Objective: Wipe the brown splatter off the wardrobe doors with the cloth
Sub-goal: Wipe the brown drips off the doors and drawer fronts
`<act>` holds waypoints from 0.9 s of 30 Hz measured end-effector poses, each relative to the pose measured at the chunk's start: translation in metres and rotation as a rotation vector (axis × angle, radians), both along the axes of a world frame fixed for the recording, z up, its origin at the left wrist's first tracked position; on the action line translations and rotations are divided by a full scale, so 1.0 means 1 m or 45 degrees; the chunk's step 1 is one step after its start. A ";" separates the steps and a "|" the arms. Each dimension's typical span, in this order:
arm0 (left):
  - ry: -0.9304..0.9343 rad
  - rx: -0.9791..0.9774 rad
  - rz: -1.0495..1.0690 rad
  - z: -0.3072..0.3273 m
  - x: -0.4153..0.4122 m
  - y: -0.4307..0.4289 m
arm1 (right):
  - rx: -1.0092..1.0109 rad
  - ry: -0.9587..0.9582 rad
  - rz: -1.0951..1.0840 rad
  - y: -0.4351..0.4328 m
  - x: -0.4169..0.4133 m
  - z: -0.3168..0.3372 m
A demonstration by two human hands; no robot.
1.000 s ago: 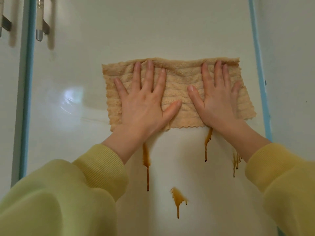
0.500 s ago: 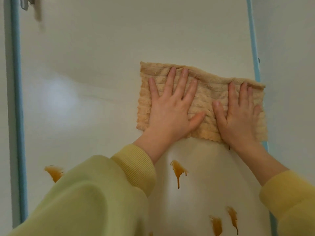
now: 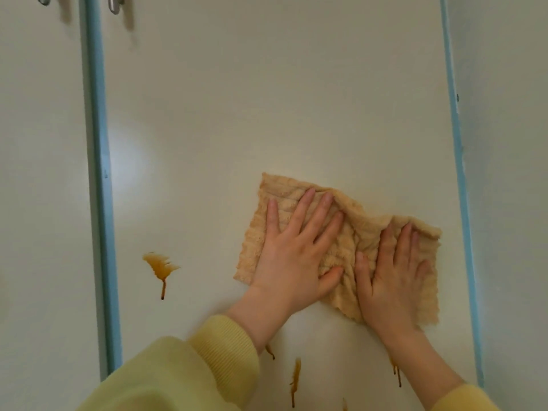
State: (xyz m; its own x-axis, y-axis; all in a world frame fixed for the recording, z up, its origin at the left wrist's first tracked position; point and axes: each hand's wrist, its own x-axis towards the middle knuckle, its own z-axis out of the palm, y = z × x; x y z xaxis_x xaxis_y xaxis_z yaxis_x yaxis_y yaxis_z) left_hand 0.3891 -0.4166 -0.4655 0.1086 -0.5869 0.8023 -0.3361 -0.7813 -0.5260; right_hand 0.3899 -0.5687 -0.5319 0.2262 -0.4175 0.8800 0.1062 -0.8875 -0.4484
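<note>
Since half a second ago your hands have dragged the cloth (image 3: 347, 241) down the door, over the spot where a brown blob hung under your left hand, and the fabric has bunched into a ridge between them.

Nearest you, past the yellow sleeves (image 3: 207, 369), thin brown drips (image 3: 295, 379) show on the wardrobe door (image 3: 267, 99) below both wrists, not yet reached.

Above them your left hand (image 3: 296, 259) and right hand (image 3: 394, 280) lie flat on the cloth, fingers straight and spread, pressing rather than gripping. The thumbs are close together. The cloth sits on the right half of the door, its long axis running across and tilted down to the right, its right end near the blue edge strip (image 3: 458, 173).

The coming stroke depends on this: what is left lies just below the cloth and, further off, to its left. The larger splatter (image 3: 161, 266) sits well apart, about level with the cloth's lower edge, near the left blue strip (image 3: 99, 173). Your left hand is nearer it and would probably lead a sideways sweep.

Far up, the handles (image 3: 114, 2) are at the top edge.
</note>
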 end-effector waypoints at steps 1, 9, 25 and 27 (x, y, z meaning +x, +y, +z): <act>0.005 0.008 -0.002 -0.007 -0.001 0.009 | -0.002 0.002 -0.006 0.009 0.000 -0.008; 0.001 0.146 -0.022 -0.022 -0.001 0.061 | 0.027 0.027 -0.023 0.062 0.000 -0.035; -0.282 0.501 0.102 0.103 0.004 0.168 | -0.265 -0.157 0.009 0.148 0.005 0.082; -0.273 0.421 0.133 0.112 0.002 0.177 | -0.319 -0.132 0.021 0.154 0.004 0.105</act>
